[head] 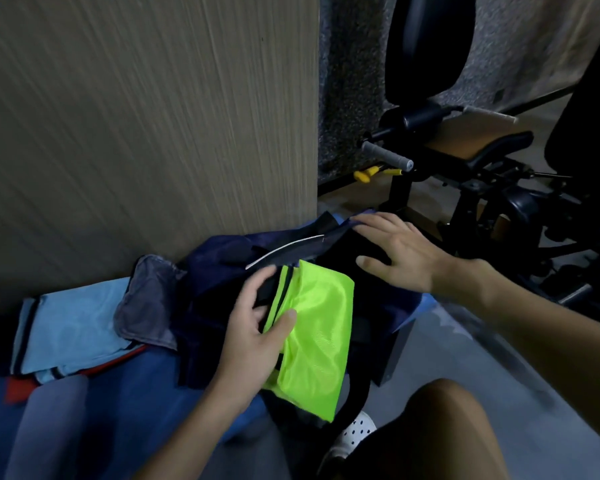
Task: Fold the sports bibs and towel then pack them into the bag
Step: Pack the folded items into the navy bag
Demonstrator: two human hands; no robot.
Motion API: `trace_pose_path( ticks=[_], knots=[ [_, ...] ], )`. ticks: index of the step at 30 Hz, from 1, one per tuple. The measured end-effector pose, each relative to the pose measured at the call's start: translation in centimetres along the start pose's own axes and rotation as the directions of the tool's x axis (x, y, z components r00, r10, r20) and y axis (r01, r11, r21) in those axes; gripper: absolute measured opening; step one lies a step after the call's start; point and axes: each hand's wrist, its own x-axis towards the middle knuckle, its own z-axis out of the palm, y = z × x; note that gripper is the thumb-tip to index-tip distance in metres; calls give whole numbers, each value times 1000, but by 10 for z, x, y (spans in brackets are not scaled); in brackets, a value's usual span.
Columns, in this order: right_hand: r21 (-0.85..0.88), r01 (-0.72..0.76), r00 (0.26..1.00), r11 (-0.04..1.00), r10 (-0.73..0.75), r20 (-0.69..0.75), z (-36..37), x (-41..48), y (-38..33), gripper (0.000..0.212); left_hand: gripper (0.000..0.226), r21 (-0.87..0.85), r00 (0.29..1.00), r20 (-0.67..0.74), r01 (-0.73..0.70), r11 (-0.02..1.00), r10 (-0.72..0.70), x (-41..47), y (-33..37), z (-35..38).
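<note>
Left hand [257, 323] fingers pinching green bib [312, 337] edge; right hand [399, 251] fingers spread on bag [219, 258] rim.

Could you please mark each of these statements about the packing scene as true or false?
1. The left hand grips a folded green bib. True.
2. The right hand holds a towel. False: it rests open on the dark bag, holding nothing.
3. A light blue bib lies left of the bag. True.
4. The green bib lies spread out flat and unfolded. False: it is folded.
</note>
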Motion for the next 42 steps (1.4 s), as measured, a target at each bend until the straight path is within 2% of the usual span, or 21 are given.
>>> trace_pose_path(
  ticks=[4, 10, 17, 22, 25, 31, 37, 42],
  knots=[
    [0, 32, 999, 999, -32, -42, -9, 8, 3, 72, 42, -56, 992, -81, 94, 994, -98, 8, -10, 13],
    [-69, 70, 997, 995, -73, -36, -9, 5, 7, 73, 42, -205, 945, -232, 183, 962, -229, 42, -19, 30],
    [-238, 221, 975, 946, -208, 80, 5, 10, -5, 60, 37, -202, 962, -224, 113, 973, -159, 61, -18, 39],
    [-153, 194, 981, 969, -188, 55, 2, 22, -6, 64, 37, -219, 970, -215, 62, 974, -110, 71, -17, 37],
    [-157, 199, 980, 967, -193, 49, -7, 32, -5, 73, 36, -228, 972, -209, 60, 972, -109, 80, -18, 41],
    [-163, 217, 976, 962, -215, 30, -27, 45, 0, 100, 37, -284, 963, -186, 137, 949, -194, 96, -30, 58],
    [-142, 230, 973, 963, -230, 12, -33, 45, 2, 102, 31, -295, 957, -235, 94, 951, -168, 137, -26, 67],
    [-148, 220, 976, 964, -216, 40, -35, 41, 1, 102, 33, -276, 930, -208, 243, 930, -305, 154, -46, 75]
  ],
)
